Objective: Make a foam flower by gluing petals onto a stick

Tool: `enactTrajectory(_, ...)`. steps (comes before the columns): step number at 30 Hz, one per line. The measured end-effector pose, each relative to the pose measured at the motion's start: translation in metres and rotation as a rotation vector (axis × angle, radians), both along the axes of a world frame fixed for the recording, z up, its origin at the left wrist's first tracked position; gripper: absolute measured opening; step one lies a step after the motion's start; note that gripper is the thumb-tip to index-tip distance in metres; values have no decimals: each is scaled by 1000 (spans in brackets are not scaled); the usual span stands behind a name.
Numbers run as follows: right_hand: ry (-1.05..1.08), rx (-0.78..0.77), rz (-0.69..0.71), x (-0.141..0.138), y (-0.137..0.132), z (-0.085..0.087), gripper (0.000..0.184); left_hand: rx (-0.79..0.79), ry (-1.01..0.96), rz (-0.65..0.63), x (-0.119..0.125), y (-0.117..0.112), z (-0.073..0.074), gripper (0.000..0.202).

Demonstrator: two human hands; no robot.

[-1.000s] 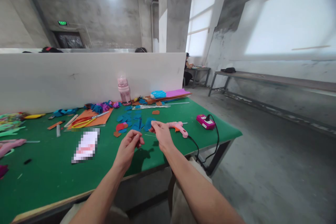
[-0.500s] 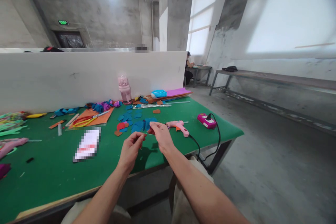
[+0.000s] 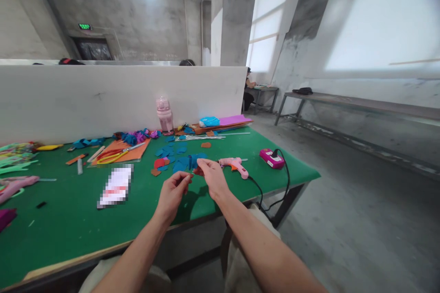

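Above the front of the green table, my left hand [image 3: 174, 192] pinches the end of a thin pale stick [image 3: 193, 174]. Close beside it on the right, my right hand [image 3: 212, 177] is closed at the stick's other end, its fingertips together. A small dark reddish bit shows beneath those fingertips, too small to name. Cut blue felt pieces [image 3: 180, 165] lie just behind the hands, with a red piece [image 3: 159, 163] and a brown piece [image 3: 156, 172] at their left. To the right of my right hand rests a pink glue gun [image 3: 237, 165].
A magenta power box [image 3: 271, 158] with a black cord stands near the table's right edge. Scissors [image 3: 117, 155] lie on orange sheets at left. A pink bottle [image 3: 165, 114] stands by the white partition [image 3: 120, 96]. A person [image 3: 248, 91] sits far back.
My hands have drawn slightly closer together, and less of the thin stick shows between them. The camera view has shifted a little; the things on the table stay put.
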State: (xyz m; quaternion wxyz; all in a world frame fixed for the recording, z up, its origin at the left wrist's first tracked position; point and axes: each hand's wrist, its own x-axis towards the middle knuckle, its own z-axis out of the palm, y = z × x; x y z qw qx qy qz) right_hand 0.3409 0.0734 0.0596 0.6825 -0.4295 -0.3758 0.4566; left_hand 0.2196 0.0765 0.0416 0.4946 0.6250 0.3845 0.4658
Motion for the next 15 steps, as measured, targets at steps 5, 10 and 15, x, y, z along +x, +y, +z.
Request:
enactTrajectory(5,6,16,33,-1,0,-2,22,-6,5,5,0,-1,2,22)
enactTrajectory(10,12,18,42,-1,0,-2,21,-1,4,7,0,0,1,23)
enactTrajectory(15,7,14,47,0,0,-3,21,-7,2,18,0,0,2,24)
